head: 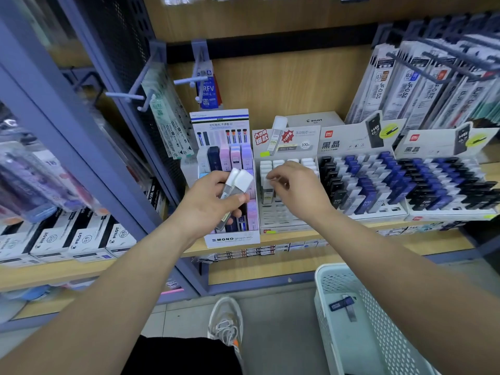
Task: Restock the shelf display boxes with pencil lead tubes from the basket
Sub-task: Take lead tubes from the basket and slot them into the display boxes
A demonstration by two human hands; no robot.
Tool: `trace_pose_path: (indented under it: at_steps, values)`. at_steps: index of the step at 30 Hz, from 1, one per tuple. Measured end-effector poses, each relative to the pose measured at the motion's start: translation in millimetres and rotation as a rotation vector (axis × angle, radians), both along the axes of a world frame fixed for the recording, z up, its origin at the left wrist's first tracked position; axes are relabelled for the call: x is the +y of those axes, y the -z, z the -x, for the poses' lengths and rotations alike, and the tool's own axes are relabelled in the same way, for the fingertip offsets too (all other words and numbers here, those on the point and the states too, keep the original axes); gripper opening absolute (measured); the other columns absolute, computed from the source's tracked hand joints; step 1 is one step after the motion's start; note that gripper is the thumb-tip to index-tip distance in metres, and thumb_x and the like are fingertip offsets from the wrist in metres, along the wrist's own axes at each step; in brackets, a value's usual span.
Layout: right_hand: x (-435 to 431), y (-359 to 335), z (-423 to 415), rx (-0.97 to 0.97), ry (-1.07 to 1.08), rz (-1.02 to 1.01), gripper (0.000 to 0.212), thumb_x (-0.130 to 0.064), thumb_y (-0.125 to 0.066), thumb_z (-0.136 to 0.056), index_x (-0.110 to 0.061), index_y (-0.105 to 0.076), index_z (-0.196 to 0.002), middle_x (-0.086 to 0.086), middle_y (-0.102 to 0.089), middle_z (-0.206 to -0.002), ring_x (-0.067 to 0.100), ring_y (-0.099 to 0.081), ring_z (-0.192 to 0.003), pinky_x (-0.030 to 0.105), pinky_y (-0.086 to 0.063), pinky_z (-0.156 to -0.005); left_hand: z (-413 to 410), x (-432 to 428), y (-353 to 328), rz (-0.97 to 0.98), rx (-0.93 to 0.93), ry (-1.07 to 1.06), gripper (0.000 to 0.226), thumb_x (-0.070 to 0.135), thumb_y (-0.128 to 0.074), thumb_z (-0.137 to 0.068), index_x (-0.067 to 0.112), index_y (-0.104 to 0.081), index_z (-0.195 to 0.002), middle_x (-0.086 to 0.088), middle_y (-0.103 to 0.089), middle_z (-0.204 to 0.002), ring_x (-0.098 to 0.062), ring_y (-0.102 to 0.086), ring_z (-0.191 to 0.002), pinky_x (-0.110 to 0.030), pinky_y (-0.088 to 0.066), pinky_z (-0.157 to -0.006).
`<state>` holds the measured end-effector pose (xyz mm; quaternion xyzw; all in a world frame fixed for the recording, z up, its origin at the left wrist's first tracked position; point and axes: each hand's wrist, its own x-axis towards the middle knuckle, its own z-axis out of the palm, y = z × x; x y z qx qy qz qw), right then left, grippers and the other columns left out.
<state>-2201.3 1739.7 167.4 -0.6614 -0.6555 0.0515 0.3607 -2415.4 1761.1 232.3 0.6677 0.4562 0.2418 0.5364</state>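
- While two white-capped lead tubes are clasped in the left hand, fingers and thumb curled round them, they are held in front of the MONO box.
- A white-capped tube standing in the white display box is pinched near its cap by the fingertips of the right hand.
- A dark blue tube is seen lying in the white basket, on the floor below the shelf.

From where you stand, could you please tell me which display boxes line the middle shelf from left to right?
MONO box → white-capped tube box → first black-and-blue tube box → second black-and-blue tube box.
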Motion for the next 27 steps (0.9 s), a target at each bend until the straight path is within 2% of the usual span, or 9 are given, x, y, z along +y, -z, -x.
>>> trace_pose_path:
  at_steps: [5, 7, 10, 12, 15, 19, 24, 27]
  values:
    - [-1.8, 0.6, 3.3, -0.047, -0.013, 0.089, 0.022, -0.018, -0.064, -0.094, -0.021, -0.072, -0.114, -0.013, -0.048, -0.103, 0.012, -0.059, -0.082, 0.038, -0.053, -0.080, -1.4, -0.7, -0.6, 0.001, -0.005, -0.007, 0.032, 0.013, -0.069, -0.093, 0.017, -0.058, -0.123, -0.009, -0.074, -0.104, -0.011, -0.068, -0.066, -0.031, -0.055, -0.061]
    - [-6.3, -5.8, 2.5, -0.025, 0.007, 0.094, 0.023, -0.020, -0.064, -0.094, -0.021, -0.071, -0.115, -0.011, -0.049, -0.103, 0.009, -0.056, -0.079, 0.031, -0.051, -0.079, -2.6, -2.3, -1.5, 0.004, -0.007, 0.002, 0.030, 0.012, -0.069, -0.093, 0.018, -0.058, -0.121, -0.010, -0.074, -0.104, -0.011, -0.068, -0.066, -0.030, -0.055, -0.060]
    - [-23.4, -22.9, 1.7, 0.216, 0.031, 0.101, 0.017, -0.018, -0.060, -0.097, -0.023, -0.071, -0.109, -0.007, -0.061, -0.093, 0.003, -0.059, -0.069, 0.016, -0.045, -0.070, -8.2, -4.3, -2.4, 0.016, -0.013, 0.024, 0.032, 0.011, -0.069, -0.093, 0.017, -0.058, -0.122, -0.009, -0.074, -0.104, -0.012, -0.068, -0.067, -0.027, -0.054, -0.055]
    - [-40.4, -36.0, 2.8, 0.474, -0.004, 0.130, 0.016, -0.017, -0.057, -0.099, -0.028, -0.068, -0.103, -0.002, -0.069, -0.087, 0.007, -0.065, -0.068, 0.025, -0.052, -0.068, -14.0, -5.8, -2.4, 0.004, -0.011, 0.054, 0.032, 0.011, -0.070, -0.093, 0.016, -0.059, -0.122, -0.009, -0.075, -0.102, -0.013, -0.068, -0.067, -0.031, -0.052, -0.056]
    - [-65.9, -51.7, 2.3, 0.745, -0.068, 0.206, 0.014, -0.019, -0.056, -0.101, -0.024, -0.065, -0.111, 0.004, -0.072, -0.093, 0.018, -0.069, -0.074, 0.037, -0.058, -0.068, -26.0, -12.0, -3.4, 0.010, -0.025, 0.118, 0.029, 0.008, -0.070, -0.092, 0.015, -0.061, -0.119, -0.007, -0.077, -0.097, -0.015, -0.067, -0.066, -0.031, -0.053, -0.059]
    - [-83.7, -57.2, -3.5, 0.831, -0.079, 0.210, 0.012, -0.013, -0.068, -0.094, -0.010, -0.063, -0.105, 0.016, -0.069, -0.094, 0.024, -0.070, -0.071, 0.040, -0.061, -0.067, -44.5, -25.8, -4.9, 0.023, -0.008, 0.196, 0.027, 0.009, -0.071, -0.092, 0.017, -0.062, -0.116, -0.005, -0.077, -0.092, -0.013, -0.068, -0.064, -0.025, -0.051, -0.053]
    - [-83.2, -57.8, -16.0, 0.933, -0.011, 0.158, 0.013, -0.002, -0.068, -0.091, -0.010, -0.061, -0.098, 0.014, -0.068, -0.090, 0.019, -0.070, -0.071, 0.039, -0.061, -0.069, -55.3, -32.0, -8.9, 0.057, 0.008, 0.179, 0.019, 0.022, -0.061, -0.100, 0.016, -0.062, -0.118, -0.002, -0.077, -0.094, -0.010, -0.065, -0.062, -0.023, -0.047, -0.051]
    - [-78.3, -58.9, -30.1, 1.017, 0.043, 0.079, 0.012, -0.001, -0.065, -0.093, -0.007, -0.060, -0.102, 0.012, -0.067, -0.089, 0.023, -0.071, -0.074, 0.038, -0.062, -0.071, -52.0, -26.0, -10.4, 0.084, 0.020, 0.110, 0.023, 0.011, -0.050, -0.104, 0.009, -0.062, -0.123, -0.010, -0.074, -0.099, -0.007, -0.064, -0.059, -0.021, -0.048, -0.049]
